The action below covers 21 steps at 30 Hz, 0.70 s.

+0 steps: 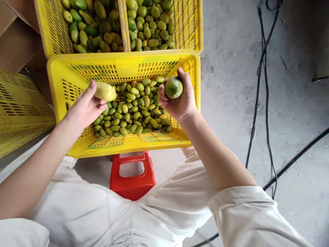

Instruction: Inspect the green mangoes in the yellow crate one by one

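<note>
We hold a fruit in each hand above the near yellow crate (102, 151). Our left hand (86, 108) pinches the pale yellow fruit (106, 91) between the thumb and the fingers, over the left part of the crate; the fruit is elongated and lies roughly crosswise. Our right hand (178, 99) has its fingers curled around the round green fruit (174, 87), near the crate's right wall, with one end of the fruit facing up at us.

Below our hands, many small green and yellow-green oval fruits (133, 113) lie spread over the bottom of the near crate. Just beyond its far rim we see the far yellow crate (190, 20), split by a divider (123, 25): larger, mostly elongated fruits (100, 29) lie in the left compartment, rounder green ones (154, 27) in the right. A third yellow crate (23, 103) stands to our left, near brown cardboard (17, 44). A red plastic stool (132, 187) shows between our legs, and black cables (264, 49) run across the grey floor (231, 103) at our right.
</note>
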Motion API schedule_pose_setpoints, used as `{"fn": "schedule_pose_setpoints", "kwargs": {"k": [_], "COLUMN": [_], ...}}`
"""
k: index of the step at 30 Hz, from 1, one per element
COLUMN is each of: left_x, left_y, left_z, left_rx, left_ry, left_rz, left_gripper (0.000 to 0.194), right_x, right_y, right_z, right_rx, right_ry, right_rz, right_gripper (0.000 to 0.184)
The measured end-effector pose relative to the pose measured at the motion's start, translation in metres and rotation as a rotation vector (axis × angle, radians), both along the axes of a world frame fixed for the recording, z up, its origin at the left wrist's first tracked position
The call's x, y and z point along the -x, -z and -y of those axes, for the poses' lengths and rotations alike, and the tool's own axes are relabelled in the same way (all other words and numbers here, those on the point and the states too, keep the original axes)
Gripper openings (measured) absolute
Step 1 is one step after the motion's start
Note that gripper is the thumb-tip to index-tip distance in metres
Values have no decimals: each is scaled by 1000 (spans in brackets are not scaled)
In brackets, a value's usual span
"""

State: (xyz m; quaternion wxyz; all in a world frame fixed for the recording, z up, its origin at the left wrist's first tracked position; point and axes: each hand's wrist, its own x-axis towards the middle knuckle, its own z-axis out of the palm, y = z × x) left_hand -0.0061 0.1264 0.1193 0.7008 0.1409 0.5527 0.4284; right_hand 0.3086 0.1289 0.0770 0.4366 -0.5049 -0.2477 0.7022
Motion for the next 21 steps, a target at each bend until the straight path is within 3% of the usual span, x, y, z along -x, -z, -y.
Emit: {"fn": "schedule_pose_setpoints", "kwargs": {"k": [8,12,19,21], "left_x": [2,8,-7,-8], "left_y": [-10,-12,-27,-26], "left_z": [-5,-5,5,8], "left_rx": [118,117,73,76], "left_ry": [46,111,-26,-11], "left_rz": [91,109,116,91], "left_gripper": [36,29,20,20], "right_x": [-2,3,8,8], "right_y": [1,-8,-20,-20], "right_z": [5,13,13,13], "right_rx": [-13,51,76,102], "right_ry": [-23,-82,-68,-72], "right_rz": [-112,-154,-234,-273], "right_gripper": [44,44,34,33]}}
